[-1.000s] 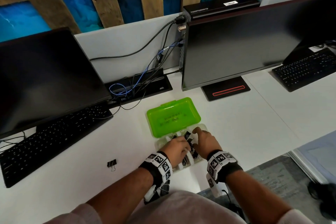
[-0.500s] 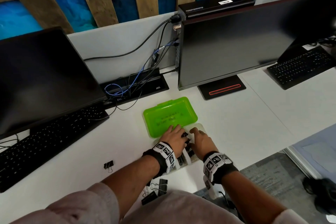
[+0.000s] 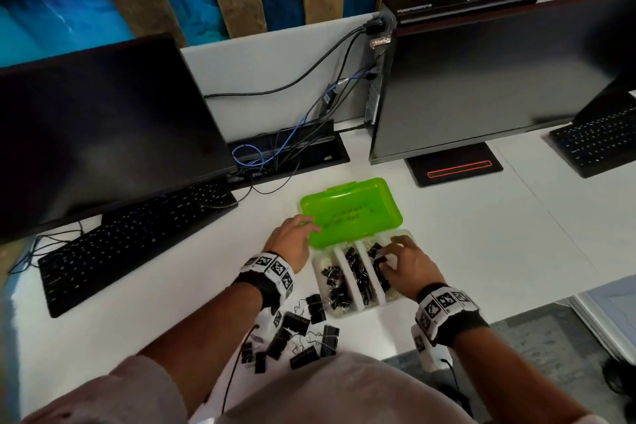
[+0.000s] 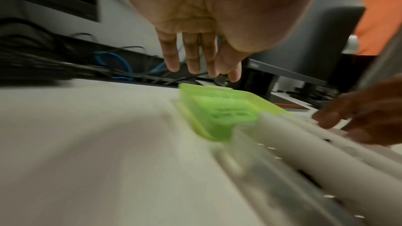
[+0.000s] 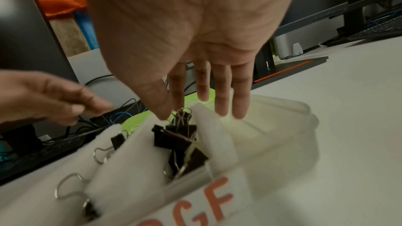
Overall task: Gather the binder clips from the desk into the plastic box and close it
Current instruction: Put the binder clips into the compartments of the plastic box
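Note:
The plastic box lies open on the white desk, its green lid folded back flat. Its clear base has three compartments holding several black binder clips. My left hand is at the lid's left edge, fingers straight, holding nothing. My right hand hovers over the right compartment with straight fingers, its thumb close to a clip's wire handle. Several loose binder clips lie on the desk by the front edge, under my left forearm.
A keyboard and dark monitor stand to the left. Behind the box are a cable tray with tangled cables, a second monitor and its base. Another keyboard is at the far right.
My left hand came out of the box and moved left to the lid's edge. My right hand shifted to the right compartment. The box's compartments are now uncovered.

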{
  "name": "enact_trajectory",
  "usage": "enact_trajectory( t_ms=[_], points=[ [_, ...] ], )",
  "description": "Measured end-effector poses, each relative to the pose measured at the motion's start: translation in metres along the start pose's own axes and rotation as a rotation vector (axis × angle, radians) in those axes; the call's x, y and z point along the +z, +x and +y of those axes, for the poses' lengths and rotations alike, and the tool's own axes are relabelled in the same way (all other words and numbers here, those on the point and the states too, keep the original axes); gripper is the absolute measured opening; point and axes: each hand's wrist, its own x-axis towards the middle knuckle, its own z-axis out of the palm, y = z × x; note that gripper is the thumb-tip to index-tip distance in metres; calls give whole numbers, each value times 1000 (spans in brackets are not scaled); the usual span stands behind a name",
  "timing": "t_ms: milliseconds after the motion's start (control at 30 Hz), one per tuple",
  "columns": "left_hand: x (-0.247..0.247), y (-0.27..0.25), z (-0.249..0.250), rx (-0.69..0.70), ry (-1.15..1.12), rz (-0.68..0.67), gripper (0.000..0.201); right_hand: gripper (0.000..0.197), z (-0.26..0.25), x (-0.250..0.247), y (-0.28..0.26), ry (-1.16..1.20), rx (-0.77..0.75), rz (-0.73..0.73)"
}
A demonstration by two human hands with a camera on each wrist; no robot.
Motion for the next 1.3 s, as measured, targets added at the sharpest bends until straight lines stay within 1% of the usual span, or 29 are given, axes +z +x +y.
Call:
enact_trajectory(
  t_ms=[67, 100, 133, 200, 233, 267, 300, 367, 433, 467, 567, 667, 767, 833, 867, 933, 1000, 1067, 1100, 1133, 1167, 1233, 1300],
  points=[
    [-13, -14, -33, -105, -6, 39, 43, 24, -11, -5, 1, -8, -29, 128],
    [-18, -23, -49, -149, 2, 28, 40, 23, -19, -7, 3, -21, -72, 186],
    [-23, -34, -62, -193, 13, -13, 36, 21, -28, -6, 6, -38, -131, 223],
    [-29, -58, -88, -273, 33, -170, 30, 19, -54, 1, 9, -74, -269, 223],
    [-30, -70, -98, -302, 21, -234, 29, 19, -70, 6, 8, -84, -341, 186],
    [-30, -82, -106, -327, -5, -264, 30, 20, -87, 14, 7, -92, -414, 136],
    [-30, -95, -112, -340, -37, -258, 31, 21, -104, 23, 5, -102, -483, 76],
    [-32, -119, -118, -353, -88, -190, 33, 25, -137, 42, 2, -135, -605, -78],
    [-36, -144, -120, -369, -116, -130, 33, 32, -165, 64, 2, -221, -680, -240],
    [-38, -157, -119, -374, -127, -121, 34, 37, -178, 75, 3, -279, -712, -301],
    [-42, -196, -117, -434, -200, -149, 44, 55, -212, 103, 5, -433, -802, -411],
    [-35, -228, -120, -469, -171, -202, 65, 73, -230, 125, 6, -568, -851, -563],
    [-22, -250, -129, -486, -259, -254, 82, 96, -231, 143, 1, -655, -876, -642],
    [-11, -258, -132, -446, -293, -270, 82, 106, -227, 151, -5, -727, -904, -682],
    [-6, -261, -134, -424, -295, -248, 78, 108, -225, 155, -8, -762, -914, -685],
    [3, -260, -134, -413, -287, -181, 63, 104, -223, 159, -13, -808, -920, -651],
    [8, -256, -133, -425, -270, -105, 47, 93, -224, 162, -18, -791, -914, -614],
    [12, -251, -132, -451, -275, -55, 39, 66, -226, 162, -21, -729, -937, -544],
    [11, -249, -130, -474, -288, -52, 40, 52, -228, 162, -22, -690, -950, -499],
    [11, -247, -126, -496, -304, -61, 44, 42, -228, 162, -21, -657, -952, -465],
    [10, -244, -121, -505, -314, -70, 52, 36, -229, 161, -20, -628, -941, -453],
    [7, -238, -112, -496, -291, -69, 68, 32, -230, 159, -19, -589, -893, -467],
    [4, -230, -103, -491, -255, -59, 77, 31, -229, 157, -19, -563, -841, -481]
  ],
)
